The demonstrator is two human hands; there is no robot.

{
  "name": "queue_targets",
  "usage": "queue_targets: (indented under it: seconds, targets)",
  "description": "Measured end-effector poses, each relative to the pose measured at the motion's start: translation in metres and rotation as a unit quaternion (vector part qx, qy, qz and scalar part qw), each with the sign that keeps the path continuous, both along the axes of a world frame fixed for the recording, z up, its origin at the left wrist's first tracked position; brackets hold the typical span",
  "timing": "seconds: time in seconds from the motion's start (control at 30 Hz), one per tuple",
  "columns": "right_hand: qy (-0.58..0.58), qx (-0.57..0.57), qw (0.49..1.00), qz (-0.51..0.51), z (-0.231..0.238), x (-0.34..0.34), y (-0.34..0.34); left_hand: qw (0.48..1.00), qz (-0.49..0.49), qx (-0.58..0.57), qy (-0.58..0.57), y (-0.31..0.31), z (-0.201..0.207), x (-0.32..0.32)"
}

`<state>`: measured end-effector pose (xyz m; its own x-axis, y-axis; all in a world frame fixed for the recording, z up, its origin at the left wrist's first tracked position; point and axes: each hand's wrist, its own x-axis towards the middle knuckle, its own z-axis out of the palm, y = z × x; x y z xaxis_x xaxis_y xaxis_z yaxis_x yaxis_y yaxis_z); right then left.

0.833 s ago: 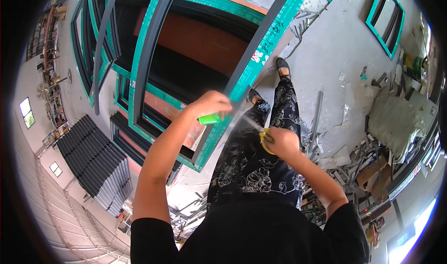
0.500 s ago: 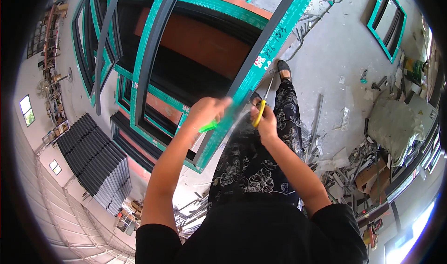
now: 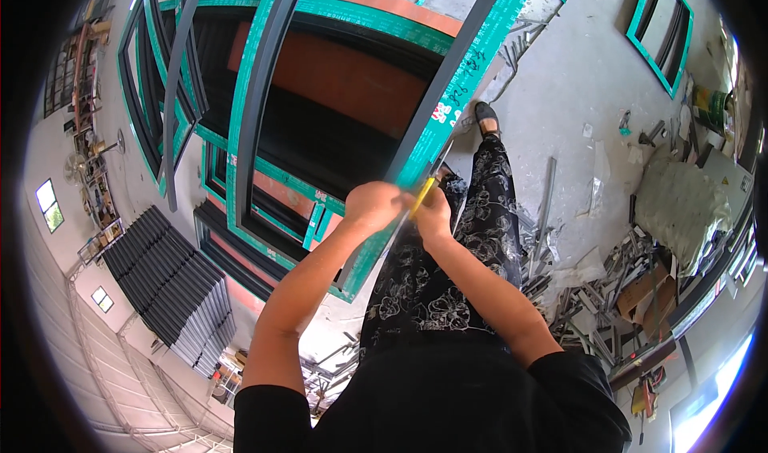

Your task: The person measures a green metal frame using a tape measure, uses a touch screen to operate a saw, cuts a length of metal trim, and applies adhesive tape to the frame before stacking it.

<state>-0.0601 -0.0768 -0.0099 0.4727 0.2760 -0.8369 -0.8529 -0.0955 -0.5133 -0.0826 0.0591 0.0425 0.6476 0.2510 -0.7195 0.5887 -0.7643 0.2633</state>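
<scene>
My right hand (image 3: 433, 213) is closed around the yellow handle (image 3: 422, 197) of a tool with a thin metal shaft; its exact kind cannot be made out. Right beside it, my left hand (image 3: 374, 205) is curled over the near side of a long window frame (image 3: 444, 105), dark grey with green protective film. The left fingers are blurred and partly hidden, and what they hold does not show. Both hands nearly meet at the frame's edge. Handwriting and small stickers mark the film above them.
More green-filmed frames (image 3: 160, 77) stand at the left, beside a stack of dark profiles (image 3: 164, 273). Another frame (image 3: 662, 33) lies at the far right. Profile offcuts (image 3: 600, 293) and a cardboard box (image 3: 646, 297) litter the right floor. My foot (image 3: 486, 117) is close by the frame.
My right hand has brought the yellow-handled tool left to the frame's edge. My left hand has moved slightly right and down to meet it; the bright green thing under it no longer shows.
</scene>
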Motion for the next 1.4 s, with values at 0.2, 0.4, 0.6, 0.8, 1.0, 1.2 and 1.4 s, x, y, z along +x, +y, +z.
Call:
queue_targets:
  seconds: [0.2, 0.4, 0.6, 0.8, 1.0, 1.2, 1.4]
  targets:
    - [-0.051, -0.034, 0.997, 0.046, -0.014, -0.005, -0.004, 0.983, 0.121, -0.125, 0.065, 0.014, 0.001, -0.004]
    - [-0.07, -0.06, 0.993, 0.067, -0.023, -0.009, -0.004, 0.902, 0.302, -0.303, 0.057, 0.03, 0.011, -0.012]
    - [-0.056, -0.062, 0.993, 0.085, -0.008, 0.0, -0.001, 0.823, 0.413, -0.386, 0.049, 0.037, 0.031, -0.012]
    - [-0.105, -0.044, 0.985, 0.133, -0.048, -0.007, -0.021, 0.808, 0.401, -0.431, -0.016, 0.06, 0.076, 0.048]
    - [-0.004, 0.069, 0.98, 0.188, 0.007, 0.069, -0.105, 0.791, 0.411, -0.451, -0.05, 0.047, 0.078, 0.05]
    - [0.115, 0.199, 0.921, 0.315, 0.024, 0.101, -0.106, 0.767, 0.4, -0.493, -0.092, 0.033, 0.087, 0.103]
    - [0.144, 0.276, 0.885, 0.347, 0.013, 0.117, -0.104, 0.743, 0.416, -0.502, -0.154, 0.043, 0.11, 0.112]
